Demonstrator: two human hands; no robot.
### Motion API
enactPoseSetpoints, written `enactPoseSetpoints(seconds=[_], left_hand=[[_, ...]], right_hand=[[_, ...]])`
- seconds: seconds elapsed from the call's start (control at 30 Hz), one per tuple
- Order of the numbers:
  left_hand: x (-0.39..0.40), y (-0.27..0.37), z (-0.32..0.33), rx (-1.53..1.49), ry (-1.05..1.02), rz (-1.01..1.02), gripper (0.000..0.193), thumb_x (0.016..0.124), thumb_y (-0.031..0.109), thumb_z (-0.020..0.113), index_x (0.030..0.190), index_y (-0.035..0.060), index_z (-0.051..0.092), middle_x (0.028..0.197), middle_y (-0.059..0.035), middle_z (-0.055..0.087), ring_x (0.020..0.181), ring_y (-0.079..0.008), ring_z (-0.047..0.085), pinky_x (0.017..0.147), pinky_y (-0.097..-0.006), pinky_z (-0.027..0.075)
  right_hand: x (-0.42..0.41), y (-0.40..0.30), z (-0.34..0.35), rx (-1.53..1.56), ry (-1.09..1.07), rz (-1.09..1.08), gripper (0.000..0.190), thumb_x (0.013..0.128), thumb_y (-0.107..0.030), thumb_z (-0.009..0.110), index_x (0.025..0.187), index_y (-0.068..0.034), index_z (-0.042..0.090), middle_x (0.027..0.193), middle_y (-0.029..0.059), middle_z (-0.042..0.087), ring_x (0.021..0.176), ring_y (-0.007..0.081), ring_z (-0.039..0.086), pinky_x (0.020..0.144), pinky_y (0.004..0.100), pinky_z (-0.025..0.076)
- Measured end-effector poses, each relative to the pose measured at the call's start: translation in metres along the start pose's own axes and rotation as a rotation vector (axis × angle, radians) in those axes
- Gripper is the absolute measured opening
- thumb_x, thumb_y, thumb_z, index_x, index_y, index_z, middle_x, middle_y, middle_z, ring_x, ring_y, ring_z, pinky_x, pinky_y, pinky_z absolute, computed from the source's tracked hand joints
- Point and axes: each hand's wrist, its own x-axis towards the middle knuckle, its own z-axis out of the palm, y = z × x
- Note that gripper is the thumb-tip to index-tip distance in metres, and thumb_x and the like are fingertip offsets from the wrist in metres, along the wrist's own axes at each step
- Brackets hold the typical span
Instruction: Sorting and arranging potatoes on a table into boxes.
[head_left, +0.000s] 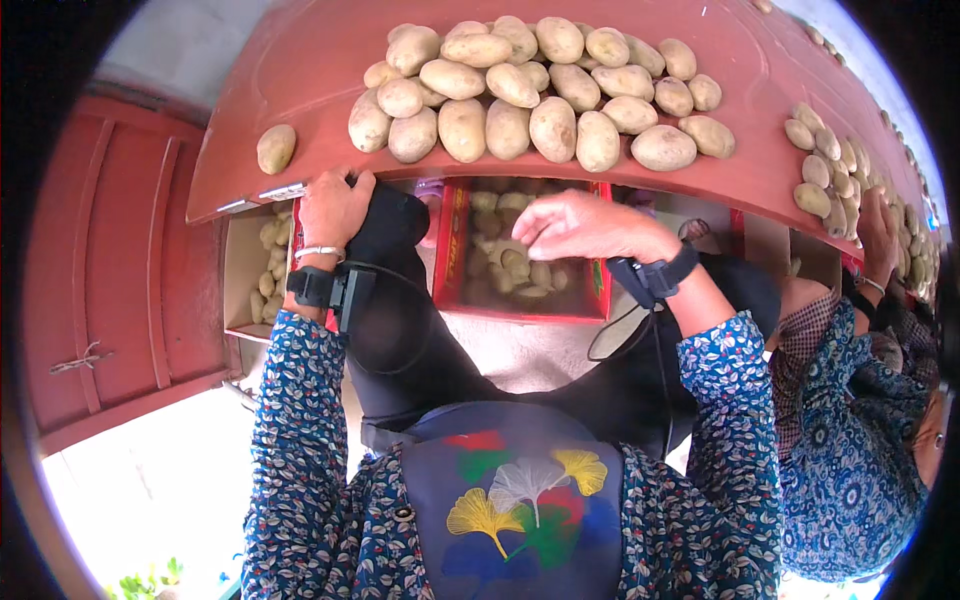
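A pile of unpeeled potatoes (508, 127) lies on the red table (315, 97) before me. My left hand (335, 206) is at the table's front edge, above my knee, its fingertips partly hidden. Just beyond it, a single potato (275, 149) sits apart from the pile. Over an open red cardboard box (448, 262) hovers my right hand (566, 225), fingers loosely bent, with no object visible in it. Inside that box are pale potatoes or potato pieces (517, 266), blurred and partly covered by the hand.
Under the table on the left stands another cardboard box (238, 281) holding potatoes. To the right, a co-worker's hand (877, 232) is beside another potato pile (825, 169). A red panelled door (127, 262) is at the left. Cables hang from both my wrist devices.
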Motion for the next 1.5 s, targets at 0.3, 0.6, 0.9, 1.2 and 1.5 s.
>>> enactPoseSetpoints(seconds=[0.3, 0.6, 0.9, 1.2, 1.5], left_hand=[[0.004, -0.004, 0.005, 0.028, 0.057, 0.074, 0.037, 0.076, 0.037, 0.053, 0.092, 0.0062, 0.066, 0.086, -0.0216, 0.063, 0.083, -0.038, 0.06, 0.078, -0.0437, 0.047], [0.003, -0.007, 0.002, 0.041, -0.003, 0.0, 0.041, 0.079, 0.041, 0.052, 0.098, 0.0063, 0.065, 0.092, -0.0234, 0.062, 0.091, -0.0386, 0.058, 0.082, -0.0435, 0.044], [0.003, -0.006, 0.001, 0.032, -0.012, 0.003, 0.041, 0.079, 0.04, 0.052, 0.098, 0.0058, 0.065, 0.094, -0.0234, 0.061, 0.091, -0.0389, 0.057, 0.082, -0.0435, 0.044], [0.003, -0.009, 0.003, 0.045, 0.003, 0.009, 0.041, 0.079, 0.04, 0.051, 0.098, 0.006, 0.065, 0.094, -0.0229, 0.061, 0.092, -0.039, 0.057, 0.083, -0.0433, 0.044], [0.006, -0.003, 0.006, 0.054, 0.005, 0.01, 0.041, 0.078, 0.04, 0.052, 0.097, 0.0064, 0.065, 0.092, -0.0227, 0.062, 0.09, -0.0386, 0.058, 0.082, -0.0438, 0.045]], right_hand=[[-0.072, 0.006, -0.121, -0.155, 1.04, -0.25, 0.023, 0.078, -0.015, 0.061, 0.098, -0.004, 0.06, 0.092, 0.0067, 0.064, 0.091, 0.0134, 0.058, 0.08, 0.0285, 0.045], [-0.088, 0.054, -0.149, -0.767, 0.961, 0.219, 0.043, 0.076, -0.013, 0.053, 0.118, -0.008, 0.051, 0.116, 0.0205, 0.054, 0.11, 0.0316, 0.051, 0.093, 0.0359, 0.039], [-0.112, 0.044, -0.153, -0.713, 0.902, 0.423, 0.049, 0.071, -0.028, 0.061, 0.114, -0.005, 0.054, 0.1, 0.0205, 0.061, 0.095, 0.032, 0.058, 0.083, 0.0384, 0.044], [-0.108, 0.059, -0.152, -0.945, 0.983, 0.309, 0.048, 0.066, -0.031, 0.066, 0.102, 0.0, 0.056, 0.095, 0.0177, 0.062, 0.09, 0.0303, 0.058, 0.08, 0.0369, 0.044], [-0.123, -0.002, -0.118, 0.147, 0.986, 0.168, 0.045, 0.075, -0.031, 0.062, 0.111, -0.005, 0.054, 0.092, 0.0032, 0.059, 0.074, 0.008, 0.055, 0.057, 0.0214, 0.044]])
